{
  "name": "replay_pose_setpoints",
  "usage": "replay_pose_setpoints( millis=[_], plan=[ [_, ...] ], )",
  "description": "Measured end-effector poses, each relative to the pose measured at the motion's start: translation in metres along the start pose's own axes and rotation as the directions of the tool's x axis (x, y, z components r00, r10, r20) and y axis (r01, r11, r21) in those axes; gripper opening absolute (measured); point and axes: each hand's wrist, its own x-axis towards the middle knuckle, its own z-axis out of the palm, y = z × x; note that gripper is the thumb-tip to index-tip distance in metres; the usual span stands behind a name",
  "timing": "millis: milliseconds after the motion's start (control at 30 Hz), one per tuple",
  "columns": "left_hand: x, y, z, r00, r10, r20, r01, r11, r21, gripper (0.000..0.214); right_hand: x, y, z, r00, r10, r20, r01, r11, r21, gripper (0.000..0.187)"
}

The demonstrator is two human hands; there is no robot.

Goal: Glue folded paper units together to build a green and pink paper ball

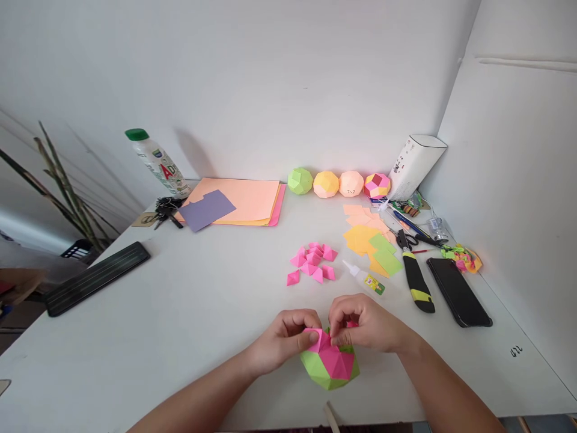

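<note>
A faceted paper ball (325,368), green below with pink pieces on its upper part, rests near the front of the table. My left hand (288,337) is closed on its upper left side, thumb pressing a pink facet. My right hand (360,325) pinches at the top of the ball; the fingers hide exactly what is between them. Just beyond the hands lies a loose cluster of folded pink paper pieces (312,260). To the right of that cluster is a small glue bottle (367,279) on its side.
Four finished-looking balls, one the green ball (300,181), line the wall. Paper sheets (238,195), a white bottle (157,162) and keys (166,210) are back left. Orange cutouts (360,239), a cutter (417,282) and a phone (458,293) lie right. A black strip (97,278) is left.
</note>
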Motion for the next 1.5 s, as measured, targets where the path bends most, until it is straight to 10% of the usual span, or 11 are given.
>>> replay_pose_setpoints(
  millis=[1500],
  plan=[
    [0.001,0.0,0.002,0.993,-0.093,0.07,0.094,0.996,-0.009,0.033,0.007,0.006,0.02,0.996,0.059,-0.061,-0.044,0.974,0.222,0.015]
  ],
)
